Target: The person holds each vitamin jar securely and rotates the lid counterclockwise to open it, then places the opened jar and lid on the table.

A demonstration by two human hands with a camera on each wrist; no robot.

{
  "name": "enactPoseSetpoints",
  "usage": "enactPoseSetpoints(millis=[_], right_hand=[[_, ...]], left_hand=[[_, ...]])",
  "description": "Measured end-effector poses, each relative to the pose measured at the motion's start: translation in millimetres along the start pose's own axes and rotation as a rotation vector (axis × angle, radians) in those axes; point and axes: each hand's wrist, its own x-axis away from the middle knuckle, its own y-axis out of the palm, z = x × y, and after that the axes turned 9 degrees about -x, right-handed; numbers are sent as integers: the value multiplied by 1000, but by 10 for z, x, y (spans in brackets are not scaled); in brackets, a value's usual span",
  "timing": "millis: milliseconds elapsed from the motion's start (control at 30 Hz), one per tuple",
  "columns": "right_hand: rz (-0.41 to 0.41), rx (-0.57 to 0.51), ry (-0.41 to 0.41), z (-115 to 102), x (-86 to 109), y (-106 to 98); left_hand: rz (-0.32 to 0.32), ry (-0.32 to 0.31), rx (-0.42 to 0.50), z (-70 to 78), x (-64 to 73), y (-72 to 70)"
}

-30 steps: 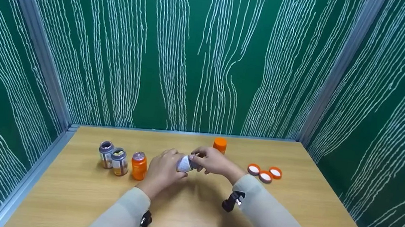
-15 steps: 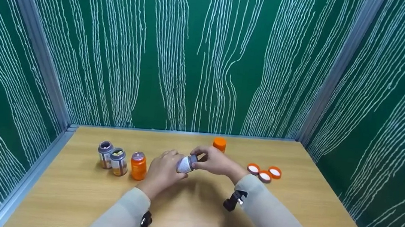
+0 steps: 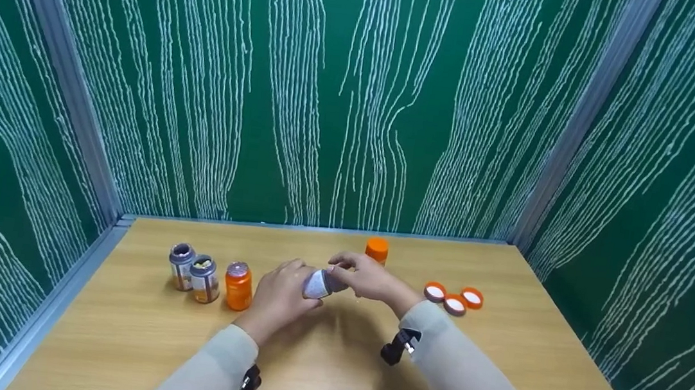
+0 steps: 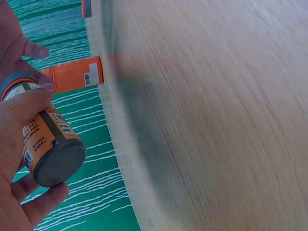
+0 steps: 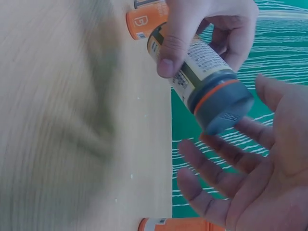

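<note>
Tilted on its side above the table, a pill bottle point(image 3: 317, 284) with an orange and white label sits in the grip of my left hand point(image 3: 279, 291). Its dark base point(image 4: 60, 163) faces the left wrist camera. A grey cap point(image 5: 226, 106) with an orange ring is on its other end and points toward my right hand point(image 3: 371, 278). The right wrist view shows that hand's fingers point(image 5: 226, 178) spread and loosely bent around the cap end, with the thumb apart from it.
On the wooden table point(image 3: 316, 372), an orange bottle point(image 3: 239, 287) with a foil-like top stands left of my left hand. Beside it are two open grey-necked bottles point(image 3: 205, 280). Behind my right hand stands an orange-capped bottle point(image 3: 377, 248). Three upturned caps point(image 3: 455, 304) lie to the right.
My right hand's fingers have shifted about the cap, from pinching it half a second ago to loosened now. The left hand and the bottle stay nearly in place.
</note>
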Motion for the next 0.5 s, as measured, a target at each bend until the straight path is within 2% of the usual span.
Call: enactPoseSetpoints(millis=[233,500], right_hand=[[-27,10,26,-15,-5,62],[-71,19,-24,-17,11,20]], left_hand=[[12,17,-10,-21,8,15],[8,6,5,-41,29,20]])
